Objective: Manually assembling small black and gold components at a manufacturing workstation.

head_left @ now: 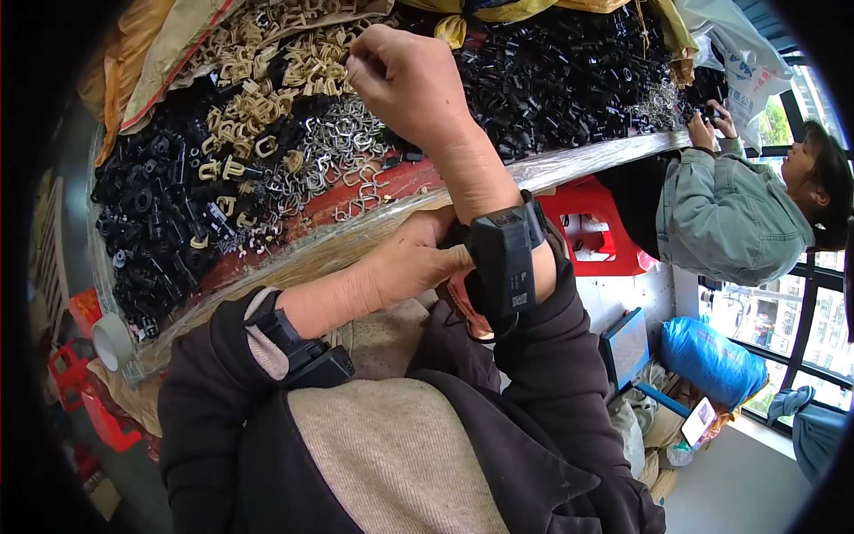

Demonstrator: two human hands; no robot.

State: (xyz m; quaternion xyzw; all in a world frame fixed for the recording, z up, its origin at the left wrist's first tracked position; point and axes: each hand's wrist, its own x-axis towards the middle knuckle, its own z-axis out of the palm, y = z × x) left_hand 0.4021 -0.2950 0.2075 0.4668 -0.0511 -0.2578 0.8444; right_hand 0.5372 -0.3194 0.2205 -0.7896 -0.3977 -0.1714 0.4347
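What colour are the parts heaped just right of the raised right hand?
Black parts, seen best in the head view.

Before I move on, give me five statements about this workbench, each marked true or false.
1. Silver hooks lie next to beige clips. True.
2. The left hand is buried in the beige clips. False: it is at the black device on the right wrist.
3. The right hand is raised over the table. True.
4. The blue bag lies on the table. False: it is off to the right, near the window.
5. A white tape roll is at the table's left end. True.
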